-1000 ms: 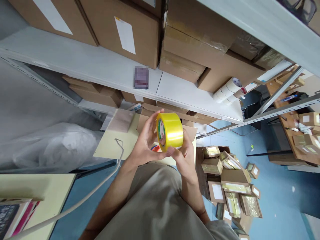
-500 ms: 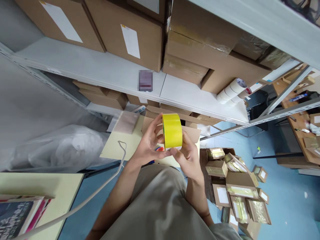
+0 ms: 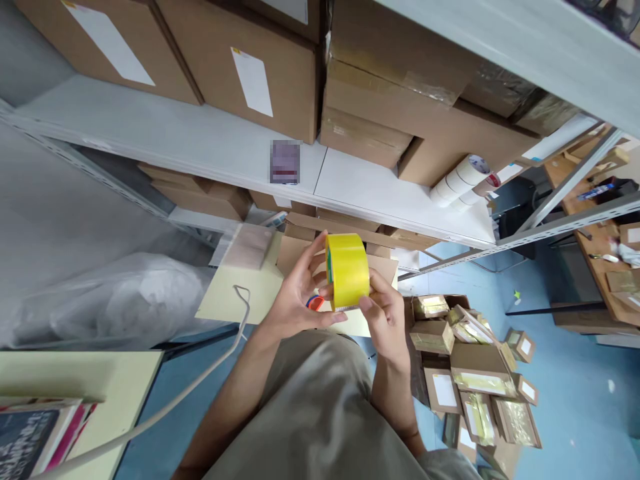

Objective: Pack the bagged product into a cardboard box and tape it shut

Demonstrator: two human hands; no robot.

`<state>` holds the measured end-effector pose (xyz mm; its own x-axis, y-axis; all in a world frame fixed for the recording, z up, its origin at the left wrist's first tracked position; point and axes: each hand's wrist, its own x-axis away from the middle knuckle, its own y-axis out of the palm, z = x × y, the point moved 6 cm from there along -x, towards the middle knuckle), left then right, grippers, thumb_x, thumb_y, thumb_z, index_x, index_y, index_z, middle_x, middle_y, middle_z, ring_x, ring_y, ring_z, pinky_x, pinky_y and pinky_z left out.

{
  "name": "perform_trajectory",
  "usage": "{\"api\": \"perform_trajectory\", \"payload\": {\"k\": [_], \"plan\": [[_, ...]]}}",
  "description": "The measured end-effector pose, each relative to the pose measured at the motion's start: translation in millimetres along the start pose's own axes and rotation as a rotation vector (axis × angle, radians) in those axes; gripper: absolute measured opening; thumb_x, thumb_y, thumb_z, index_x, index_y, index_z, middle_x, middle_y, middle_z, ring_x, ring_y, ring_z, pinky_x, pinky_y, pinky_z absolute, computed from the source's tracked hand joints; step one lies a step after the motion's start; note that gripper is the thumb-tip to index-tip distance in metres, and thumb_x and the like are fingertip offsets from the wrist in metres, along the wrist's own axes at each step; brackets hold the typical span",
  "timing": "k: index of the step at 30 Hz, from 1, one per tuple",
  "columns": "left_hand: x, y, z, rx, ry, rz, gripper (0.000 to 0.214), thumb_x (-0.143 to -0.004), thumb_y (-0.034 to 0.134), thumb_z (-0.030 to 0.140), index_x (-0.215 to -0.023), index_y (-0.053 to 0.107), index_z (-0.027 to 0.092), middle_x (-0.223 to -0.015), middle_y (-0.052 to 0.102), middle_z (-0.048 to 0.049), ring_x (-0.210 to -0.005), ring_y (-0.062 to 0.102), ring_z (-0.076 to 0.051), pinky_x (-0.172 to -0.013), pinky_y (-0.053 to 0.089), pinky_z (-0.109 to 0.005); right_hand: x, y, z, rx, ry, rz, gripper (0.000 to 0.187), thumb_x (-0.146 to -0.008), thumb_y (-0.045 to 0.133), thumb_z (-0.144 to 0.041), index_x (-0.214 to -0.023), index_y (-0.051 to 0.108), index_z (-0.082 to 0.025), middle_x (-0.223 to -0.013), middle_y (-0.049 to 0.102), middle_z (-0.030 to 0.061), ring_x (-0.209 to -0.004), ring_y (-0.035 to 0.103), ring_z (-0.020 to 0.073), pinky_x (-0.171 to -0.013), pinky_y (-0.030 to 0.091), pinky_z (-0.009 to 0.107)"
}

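Observation:
A thick roll of yellow packing tape [image 3: 349, 270] is held up between my hands, above a pale yellow table [image 3: 250, 293]. My left hand [image 3: 299, 290] grips it from the left, some fingers reaching into the roll's core side and the thumb under its lower edge. On the right, my right hand [image 3: 386, 313] touches the tape near its lower right edge with thumb and fingers. Behind the left fingers shows a small orange and blue object [image 3: 315, 303], partly hidden. An open cardboard box [image 3: 295, 253] sits on the table beyond the tape.
A grey shelf [image 3: 200, 143] with large cartons [image 3: 270, 73] runs across the front. White tape rolls [image 3: 457, 180] stand on its right part. Several taped parcels [image 3: 483, 360] are heaped on the floor at right. A pale cable [image 3: 200, 380] crosses on the left, near books [image 3: 40, 433].
The tape roll has shifted slightly down and right and tilted a little. My right thumb has moved right along its lower edge. The view has shifted slightly.

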<state>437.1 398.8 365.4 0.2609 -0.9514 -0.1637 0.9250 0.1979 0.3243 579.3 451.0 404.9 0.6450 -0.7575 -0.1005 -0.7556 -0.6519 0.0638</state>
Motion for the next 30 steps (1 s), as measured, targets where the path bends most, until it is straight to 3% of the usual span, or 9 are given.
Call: {"api": "perform_trajectory", "payload": {"k": [6, 10, 16, 22, 30], "plan": [[-5, 6.3, -3, 0.035, -0.013, -0.015, 0.13, -0.061, 0.106, 0.039, -0.171, 0.038, 0.039, -0.164, 0.053, -0.0134, -0.148, 0.056, -0.038, -0.106, 0.059, -0.039, 1, -10, -2, 0.031, -0.057, -0.076, 0.042, -0.103, 0.06, -0.051, -0.137, 0.07, -0.028, -0.123, 0.077, 0.0064, -0.114, 0.073, 0.0301, -0.098, 0.061, 0.044], [-8, 9.9, -3, 0.072, -0.024, -0.017, 0.125, -0.063, 0.106, 0.038, -0.169, 0.041, 0.039, -0.161, 0.055, -0.0124, -0.139, 0.062, -0.034, -0.099, 0.061, -0.036, 1, -13, 1, 0.027, -0.053, -0.046, 0.043, -0.103, 0.06, -0.052, -0.14, 0.07, -0.032, -0.127, 0.076, 0.0048, -0.117, 0.071, 0.0307, -0.102, 0.06, 0.045], [-12, 9.4, -4, 0.094, -0.027, 0.008, 0.118, -0.064, 0.105, 0.037, -0.166, 0.045, 0.042, -0.158, 0.057, -0.0103, -0.121, 0.069, -0.026, -0.089, 0.062, -0.033, -2, -10, 8, -0.054, -0.066, 0.006, 0.039, -0.108, 0.054, -0.051, -0.138, 0.072, -0.034, -0.128, 0.075, 0.0044, -0.117, 0.071, 0.0287, -0.098, 0.061, 0.041], [-16, 6.9, -12, 0.112, -0.031, 0.03, 0.118, -0.064, 0.104, 0.033, -0.166, 0.046, 0.042, -0.149, 0.062, -0.0092, -0.103, 0.071, -0.02, -0.077, 0.062, -0.03, -8, -13, 13, -0.011, -0.047, 0.02, 0.045, -0.108, 0.051, -0.061, -0.137, 0.071, -0.033, -0.128, 0.074, 0.0056, -0.116, 0.071, 0.0285, -0.093, 0.061, 0.04], [-22, 7.3, -16, 0.128, -0.033, 0.044, 0.118, -0.064, 0.105, 0.033, -0.165, 0.046, 0.048, -0.152, 0.061, -0.0081, -0.105, 0.072, -0.023, -0.071, 0.059, -0.028, -15, -19, 14, 0.042, -0.047, 0.027, 0.049, -0.108, 0.048, -0.062, -0.139, 0.07, -0.031, -0.119, 0.076, 0.0066, -0.119, 0.07, 0.0296, -0.097, 0.062, 0.043]]}}
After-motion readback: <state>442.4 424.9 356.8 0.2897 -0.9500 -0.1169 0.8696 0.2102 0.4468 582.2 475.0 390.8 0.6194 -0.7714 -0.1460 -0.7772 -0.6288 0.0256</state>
